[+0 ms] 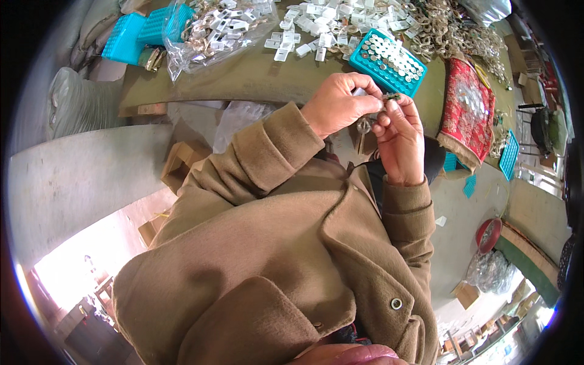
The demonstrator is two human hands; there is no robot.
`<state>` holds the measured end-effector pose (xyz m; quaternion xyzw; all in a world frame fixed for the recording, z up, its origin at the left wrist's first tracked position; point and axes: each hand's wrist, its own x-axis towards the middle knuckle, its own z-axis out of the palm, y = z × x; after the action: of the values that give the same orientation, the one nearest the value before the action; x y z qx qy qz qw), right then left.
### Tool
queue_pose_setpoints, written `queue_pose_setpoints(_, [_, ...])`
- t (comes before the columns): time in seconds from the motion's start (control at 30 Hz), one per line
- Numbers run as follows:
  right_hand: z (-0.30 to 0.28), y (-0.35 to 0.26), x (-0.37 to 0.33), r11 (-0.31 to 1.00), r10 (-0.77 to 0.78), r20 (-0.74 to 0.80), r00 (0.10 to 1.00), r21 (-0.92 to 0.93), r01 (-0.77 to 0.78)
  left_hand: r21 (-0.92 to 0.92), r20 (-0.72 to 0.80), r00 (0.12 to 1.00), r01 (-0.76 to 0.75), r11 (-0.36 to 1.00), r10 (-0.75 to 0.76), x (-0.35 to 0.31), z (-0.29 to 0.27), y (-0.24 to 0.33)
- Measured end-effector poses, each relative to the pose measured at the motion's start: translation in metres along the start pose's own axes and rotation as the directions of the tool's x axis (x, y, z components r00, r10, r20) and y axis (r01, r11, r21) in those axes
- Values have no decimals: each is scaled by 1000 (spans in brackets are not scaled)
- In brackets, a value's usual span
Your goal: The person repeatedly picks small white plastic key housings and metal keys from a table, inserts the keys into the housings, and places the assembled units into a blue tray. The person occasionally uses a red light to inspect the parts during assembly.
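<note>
Over the table's near edge, my left hand [342, 104] and my right hand [400, 139] meet with their fingertips pinched together. Between them is a small metal piece [394, 97], mostly covered by the fingers, so its exact kind is unclear. A ring-like metal part [364, 125] hangs below the left fingertips. Just beyond the hands sits a turquoise tray [409, 86] with rows of small round silvery discs in it. White plastic pieces [325, 41] lie scattered past the tray, and a heap of brownish metal chain-like pieces [435, 36] is at the far right.
A clear bag [176, 61] of white pieces and stacked turquoise trays [125, 39] are at the far left. Right of the hands, a red patterned cloth [465, 112] holds silvery discs. A cardboard box [179, 164] is below the table, and a red bowl [488, 236] lies lower right.
</note>
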<state>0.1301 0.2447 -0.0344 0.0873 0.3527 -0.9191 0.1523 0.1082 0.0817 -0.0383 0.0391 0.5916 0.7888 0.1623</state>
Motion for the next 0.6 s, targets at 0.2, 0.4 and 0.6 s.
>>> queue_pose_setpoints(0.2, [3, -2, 5, 1000, 20, -35, 999, 8, -20, 252, 96, 988, 97, 963, -125, -7, -31, 5])
queue_pose_setpoints(0.4, [7, 5, 7, 992, 27, 12, 1000, -126, -25, 618, -375, 892, 38, 785, 251, 21, -78, 12])
queue_pose_setpoints(0.6, [9, 12, 12, 955, 81, 65, 995, -289, -59, 882, -286, 804, 7, 471, 522, 42, -87, -4])
